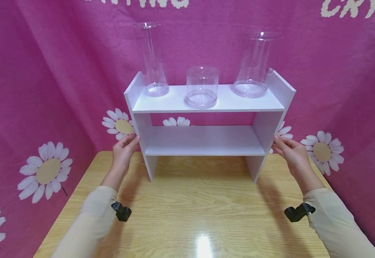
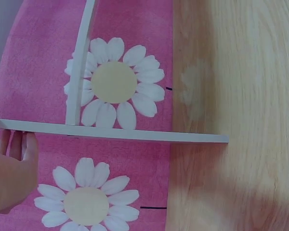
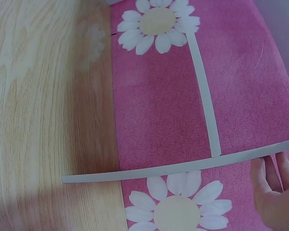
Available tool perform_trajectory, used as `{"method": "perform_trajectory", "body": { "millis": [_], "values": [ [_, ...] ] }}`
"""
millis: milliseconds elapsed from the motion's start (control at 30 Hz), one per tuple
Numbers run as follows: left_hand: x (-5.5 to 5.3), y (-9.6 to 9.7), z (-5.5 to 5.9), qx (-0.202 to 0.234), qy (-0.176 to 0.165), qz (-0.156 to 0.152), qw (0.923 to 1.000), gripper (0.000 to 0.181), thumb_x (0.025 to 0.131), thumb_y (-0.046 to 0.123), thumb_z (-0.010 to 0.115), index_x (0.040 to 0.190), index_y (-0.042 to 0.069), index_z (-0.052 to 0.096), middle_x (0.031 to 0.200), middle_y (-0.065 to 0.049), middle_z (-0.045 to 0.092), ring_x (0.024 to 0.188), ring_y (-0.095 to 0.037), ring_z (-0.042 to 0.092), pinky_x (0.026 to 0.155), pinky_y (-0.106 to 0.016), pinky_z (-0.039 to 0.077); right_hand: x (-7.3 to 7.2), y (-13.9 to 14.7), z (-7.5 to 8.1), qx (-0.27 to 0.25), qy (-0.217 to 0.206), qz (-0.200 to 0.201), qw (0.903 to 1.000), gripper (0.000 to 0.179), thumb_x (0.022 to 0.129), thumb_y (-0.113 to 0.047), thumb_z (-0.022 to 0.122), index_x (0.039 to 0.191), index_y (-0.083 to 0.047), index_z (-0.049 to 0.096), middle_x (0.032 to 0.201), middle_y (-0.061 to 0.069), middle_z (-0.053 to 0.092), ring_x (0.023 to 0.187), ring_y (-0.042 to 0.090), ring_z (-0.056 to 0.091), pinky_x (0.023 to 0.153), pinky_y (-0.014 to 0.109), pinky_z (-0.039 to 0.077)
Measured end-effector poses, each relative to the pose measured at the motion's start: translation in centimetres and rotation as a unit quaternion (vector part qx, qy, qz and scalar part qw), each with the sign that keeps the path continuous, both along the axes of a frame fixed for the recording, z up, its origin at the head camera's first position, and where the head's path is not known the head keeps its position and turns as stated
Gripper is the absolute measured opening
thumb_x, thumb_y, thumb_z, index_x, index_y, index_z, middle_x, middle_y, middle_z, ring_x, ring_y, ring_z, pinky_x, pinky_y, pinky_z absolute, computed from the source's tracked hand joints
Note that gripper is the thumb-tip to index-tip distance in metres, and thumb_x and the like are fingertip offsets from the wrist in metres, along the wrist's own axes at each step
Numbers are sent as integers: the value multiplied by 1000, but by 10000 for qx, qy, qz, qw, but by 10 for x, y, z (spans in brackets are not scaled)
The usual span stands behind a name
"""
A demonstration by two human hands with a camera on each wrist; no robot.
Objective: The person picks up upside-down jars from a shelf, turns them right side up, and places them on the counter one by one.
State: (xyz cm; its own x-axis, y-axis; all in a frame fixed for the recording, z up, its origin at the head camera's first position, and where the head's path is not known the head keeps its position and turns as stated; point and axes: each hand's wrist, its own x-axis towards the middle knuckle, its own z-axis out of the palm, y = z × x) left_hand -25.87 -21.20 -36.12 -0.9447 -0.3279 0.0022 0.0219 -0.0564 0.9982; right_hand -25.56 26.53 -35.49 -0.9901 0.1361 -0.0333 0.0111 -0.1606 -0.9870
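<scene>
A white two-tier shelf (image 1: 206, 140) stands upright on the wooden table. My left hand (image 1: 125, 148) is at its left side panel (image 2: 149, 134), fingertips touching the outer face. On the opposite side my right hand (image 1: 292, 150) touches the outer face of the right side panel (image 3: 154, 172) in the same way. In both wrist views the fingers look mostly straight; the thumbs are largely out of sight. Along the top board stand a tall narrow clear cylinder (image 1: 155, 71), a short clear cylinder (image 1: 202, 87) and a tall wider clear cylinder (image 1: 251, 71).
Beneath the shelf lies a light wooden table (image 1: 203, 204). A pink cloth (image 1: 77, 71) with white daisies hangs behind and on both sides, close to the shelf's back. Small black cameras (image 1: 121, 211) sit on the wrists.
</scene>
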Motion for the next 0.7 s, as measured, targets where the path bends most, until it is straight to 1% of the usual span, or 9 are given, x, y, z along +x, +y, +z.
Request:
{"method": "perform_trajectory", "body": {
  "millis": [133,200,300,400,467,533,600,633,700],
  "values": [
    [3,1,8,-183,-227,-132,9995,45,95,16,58,135,-4,50,130,-14,56,82,10,59,102,-24,50,0,2,0,85,-65,41,9999,7,88,-27,67,82,-25,66,74,-18,70,72,-6,68,68,8,56],
    [6,2,14,-372,-322,-172,9986,45,95,17,57,135,-4,51,134,-18,53,82,10,57,106,-27,48,0,3,0,91,-42,91,9999,7,89,-27,67,83,-25,66,74,-17,71,72,-5,68,69,9,56],
    [10,3,25,-697,-397,-181,9966,45,95,18,57,134,-4,52,134,-18,54,86,6,58,107,-30,48,0,4,-1,78,34,177,9998,7,89,-25,67,83,-25,66,75,-16,71,72,-4,69,69,10,56],
    [16,2,36,-980,-445,-201,9940,45,95,21,58,134,-1,52,135,-17,55,97,-2,60,104,-24,49,-1,5,-3,27,122,245,9996,8,90,-23,66,82,-25,66,75,-15,71,72,-3,69,68,11,57],
    [20,1,44,-1110,-420,-197,9927,45,95,22,58,134,0,53,134,-15,56,100,-5,60,97,-17,51,-1,6,-4,70,143,266,9995,7,90,-23,66,83,-25,66,76,-15,71,72,-3,69,68,11,57],
    [24,0,51,-1255,-356,-172,9913,45,95,23,59,133,0,54,125,-8,61,96,-2,60,88,-10,52,-2,7,-5,189,147,281,9993,4,90,-24,66,87,-25,63,77,-17,70,72,-4,69,68,11,57],
    [27,-1,58,-1315,-220,-116,9910,44,94,22,60,131,-2,55,111,2,64,89,4,59,82,-7,51,-3,8,-5,378,120,294,9988,7,90,-27,66,92,-24,60,78,-18,69,72,-5,68,68,10,56],
    [29,-2,61,-1339,-146,-82,9908,44,94,22,60,130,-2,56,104,7,64,86,7,58,80,-6,50,-3,8,-5,487,98,300,9983,11,90,-28,66,96,-23,59,79,-20,69,73,-6,68,68,8,56],
    [32,-3,67,-1462,-52,-59,9892,43,94,22,60,130,-2,56,99,12,61,86,10,55,85,-8,49,-5,9,-5,752,54,314,9967,25,90,-32,66,108,-17,57,80,-23,68,74,-8,67,69,6,54]
  ]
}}
